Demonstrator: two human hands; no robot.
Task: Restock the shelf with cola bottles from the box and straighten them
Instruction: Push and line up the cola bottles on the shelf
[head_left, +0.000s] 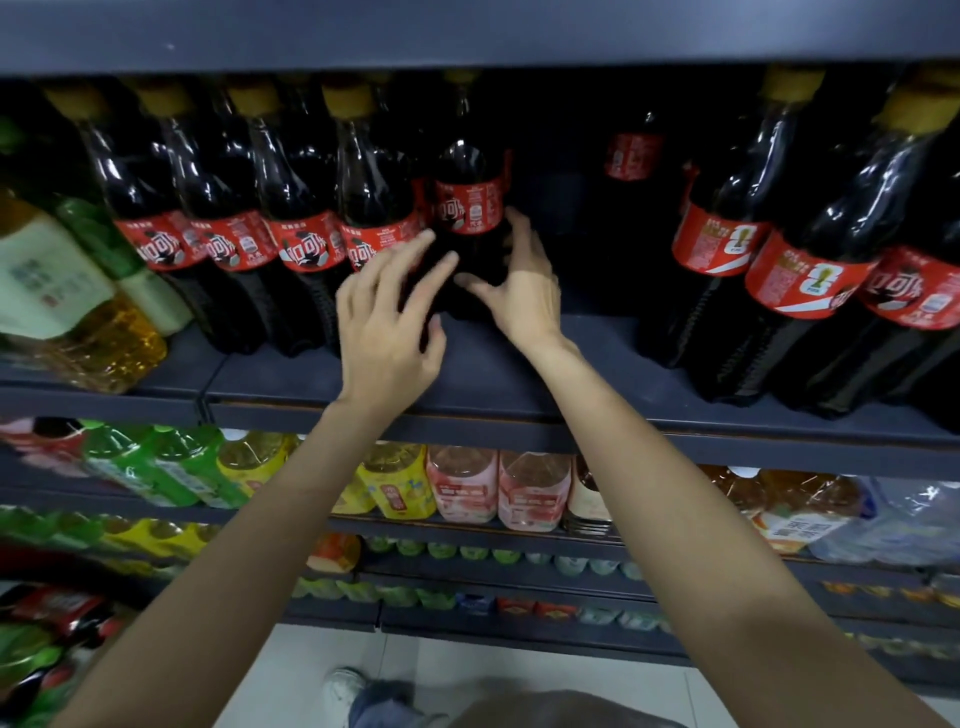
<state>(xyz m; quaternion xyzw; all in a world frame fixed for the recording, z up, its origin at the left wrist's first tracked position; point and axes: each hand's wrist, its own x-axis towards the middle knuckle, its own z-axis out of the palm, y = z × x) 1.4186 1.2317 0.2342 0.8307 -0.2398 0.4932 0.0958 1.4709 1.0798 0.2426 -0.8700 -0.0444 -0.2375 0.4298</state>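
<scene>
Both arms reach up to the dark grey metal shelf. Dark plastic cola bottle with red label stands upright between the hands, set back from the front row of cola bottles left of the left hand. Left grip: fingers spread wide, fingertips at the bottle. Right hand cups its far side, grip loose; likely squaring it up. Gap beyond the right hand unfilled.
</scene>
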